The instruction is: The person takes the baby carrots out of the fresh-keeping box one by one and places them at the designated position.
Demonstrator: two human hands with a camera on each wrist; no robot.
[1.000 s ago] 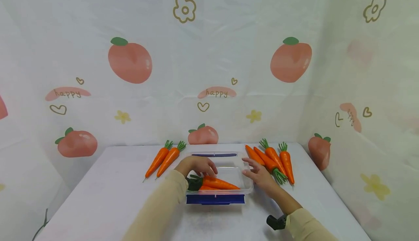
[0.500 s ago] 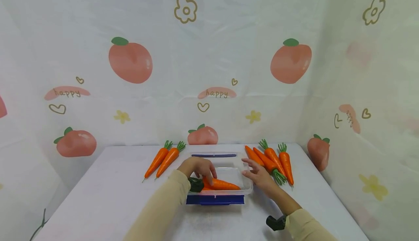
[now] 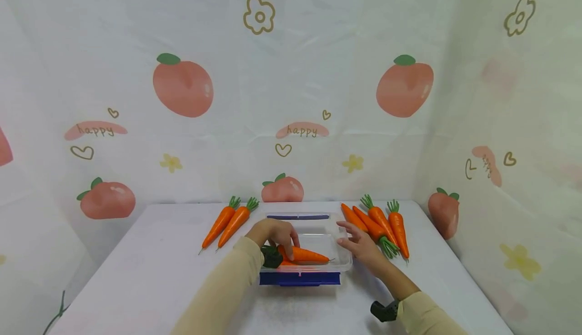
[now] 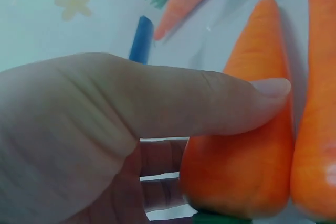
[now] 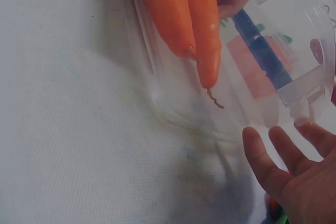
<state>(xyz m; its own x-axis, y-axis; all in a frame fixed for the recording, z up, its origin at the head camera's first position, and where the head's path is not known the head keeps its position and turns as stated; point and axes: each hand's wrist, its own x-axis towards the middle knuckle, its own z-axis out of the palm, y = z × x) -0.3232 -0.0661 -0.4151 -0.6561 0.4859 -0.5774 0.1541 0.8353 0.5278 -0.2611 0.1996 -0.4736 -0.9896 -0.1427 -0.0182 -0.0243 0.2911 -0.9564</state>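
A clear plastic box (image 3: 346,265) with blue latches (image 3: 300,278) stands mid-table. Two carrots with green tops lie side by side in its near part. My left hand (image 3: 278,234) reaches into the box from the left and grips one carrot (image 3: 313,256). In the left wrist view, the thumb lies across that carrot (image 4: 236,177) with fingers on its far side; the other carrot (image 4: 319,150) lies beside it. My right hand (image 3: 362,248) is at the box's right side, fingers spread and holding nothing. The right wrist view shows its fingertips by the clear plastic (image 5: 210,129).
Two carrots (image 3: 234,226) lie on the white table (image 3: 173,264) to the back left of the box. Several more carrots (image 3: 382,221) lie in a group at the back right, beyond my right hand. A fruit-printed cloth (image 3: 300,72) hangs behind the table.
My left hand has lowered its fingers onto the carrot in the box and grips it; that carrot has shifted slightly left. The right hand has stayed in place.
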